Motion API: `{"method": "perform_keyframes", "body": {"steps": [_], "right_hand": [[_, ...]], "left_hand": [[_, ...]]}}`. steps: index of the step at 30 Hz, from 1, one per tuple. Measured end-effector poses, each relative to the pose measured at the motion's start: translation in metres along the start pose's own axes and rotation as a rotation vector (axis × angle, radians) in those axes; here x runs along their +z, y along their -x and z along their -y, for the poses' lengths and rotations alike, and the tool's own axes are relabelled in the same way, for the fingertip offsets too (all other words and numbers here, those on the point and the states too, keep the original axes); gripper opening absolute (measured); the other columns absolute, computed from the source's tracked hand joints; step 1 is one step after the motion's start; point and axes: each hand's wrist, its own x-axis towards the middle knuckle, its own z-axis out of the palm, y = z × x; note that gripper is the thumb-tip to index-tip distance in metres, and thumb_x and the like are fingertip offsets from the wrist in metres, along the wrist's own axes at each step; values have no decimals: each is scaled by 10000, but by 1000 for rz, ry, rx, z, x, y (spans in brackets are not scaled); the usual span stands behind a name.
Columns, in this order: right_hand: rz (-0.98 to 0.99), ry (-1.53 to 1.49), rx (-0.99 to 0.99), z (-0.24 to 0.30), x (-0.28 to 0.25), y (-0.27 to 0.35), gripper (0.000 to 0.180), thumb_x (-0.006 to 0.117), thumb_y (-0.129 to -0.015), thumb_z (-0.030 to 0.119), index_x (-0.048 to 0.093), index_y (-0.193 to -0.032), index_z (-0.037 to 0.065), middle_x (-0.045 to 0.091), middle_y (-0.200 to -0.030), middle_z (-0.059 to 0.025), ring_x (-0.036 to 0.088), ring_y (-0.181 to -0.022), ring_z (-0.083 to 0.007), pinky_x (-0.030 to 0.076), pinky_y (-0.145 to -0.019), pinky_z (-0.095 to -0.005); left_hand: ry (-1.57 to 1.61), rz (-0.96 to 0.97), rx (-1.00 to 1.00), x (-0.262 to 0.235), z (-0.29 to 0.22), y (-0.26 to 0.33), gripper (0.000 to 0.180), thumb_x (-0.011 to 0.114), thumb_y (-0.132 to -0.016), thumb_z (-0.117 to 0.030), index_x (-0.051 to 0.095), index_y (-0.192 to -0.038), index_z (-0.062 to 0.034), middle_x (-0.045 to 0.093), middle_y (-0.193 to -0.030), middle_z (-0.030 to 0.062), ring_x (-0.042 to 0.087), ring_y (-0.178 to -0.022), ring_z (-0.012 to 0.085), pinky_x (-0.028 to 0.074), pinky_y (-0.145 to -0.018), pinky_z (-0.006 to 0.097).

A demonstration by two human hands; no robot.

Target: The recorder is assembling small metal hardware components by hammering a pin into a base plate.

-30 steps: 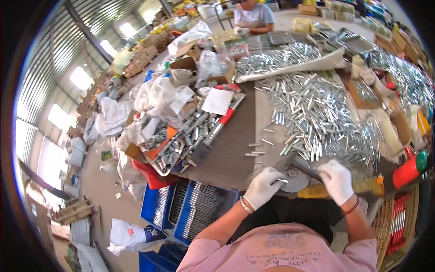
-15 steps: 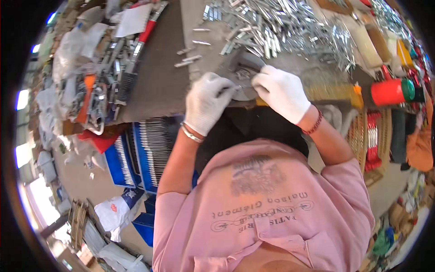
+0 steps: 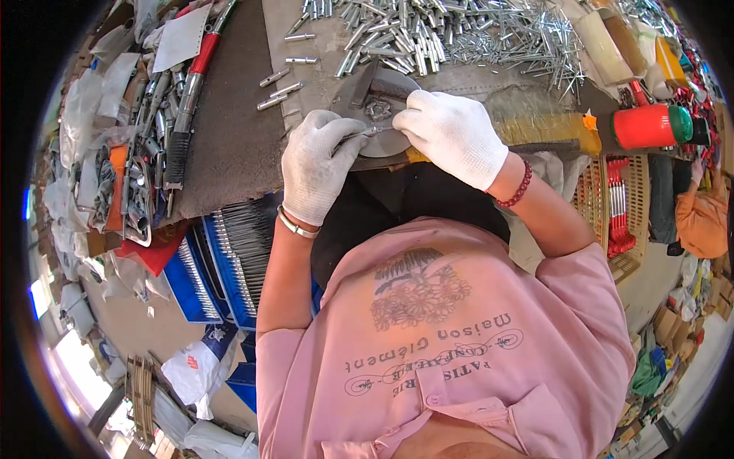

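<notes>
My left hand (image 3: 315, 164), in a white knit glove, pinches a small slim metal piece (image 3: 372, 131) between thumb and fingers. From the other side, my gloved right hand (image 3: 453, 136) has its thumb and fingertips pressed together at the right end of that piece; whether it grips the same piece I cannot make out. Both hands are over a grey metal fixture with a round base (image 3: 384, 145) at the bench's near edge. Beyond them lies a heap of shiny metal tubes (image 3: 413, 38), with thin screws or pins (image 3: 527, 46) to its right.
Several loose metal tubes (image 3: 280, 95) lie left of the fixture. Tools and a red-handled bar (image 3: 205, 52) crowd the left side. A red jar with a green lid (image 3: 650, 127) stands right. Blue bins of metal rods (image 3: 243, 252) are below the bench; another person (image 3: 702, 222) is far right.
The whole view has shifted, so bench and hands appear further left. My fingertips are slightly closer together, and my right hand has turned flatter. The small metal piece between them now shows more clearly.
</notes>
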Motion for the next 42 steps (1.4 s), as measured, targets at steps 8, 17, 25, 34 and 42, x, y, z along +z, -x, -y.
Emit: {"method": "perform_keyframes", "body": {"steps": [8, 17, 25, 34, 42], "right_hand": [[-54, -37, -92, -1, 4, -5, 79, 704, -853, 121, 705, -929, 140, 587, -899, -48, 665, -793, -265, 561, -676, -396], [-212, -157, -142, 7, 9, -6, 148, 663, -806, 81, 692, -936, 144, 572, -916, -52, 658, -872, -262, 569, -725, -400], [-249, 239, 395, -88, -22, 17, 47, 735, -916, 205, 756, -918, 163, 678, -894, -30, 710, -787, -258, 580, -700, -354], [-228, 298, 315, -123, -5, 11, 28, 678, -898, 155, 690, -876, 142, 660, -891, -50, 708, -836, -282, 582, -704, -407], [-138, -111, 61, -20, -29, -17, 75, 698, -881, 48, 695, -946, 86, 707, -938, -83, 708, -803, -269, 580, -741, -347]], "left_hand": [[-44, 26, 8, -3, 3, 1, 132, 807, -807, -60, 775, -934, -81, 680, -921, 106, 679, -847, 307, 541, -747, 383], [-14, 53, -37, -4, -7, -1, 139, 826, -773, -7, 779, -897, -52, 670, -889, 115, 670, -829, 289, 521, -734, 374], [-32, 59, -37, -2, -7, 4, 169, 834, -769, -7, 768, -913, -65, 665, -894, 110, 671, -833, 298, 527, -731, 382], [-39, 13, -7, -1, -9, 2, 142, 826, -780, -31, 773, -898, -89, 672, -898, 97, 672, -837, 306, 532, -737, 390], [-16, -40, 7, 3, -3, 8, 152, 804, -788, -37, 761, -913, -112, 660, -896, 76, 668, -867, 304, 532, -751, 396]]}}
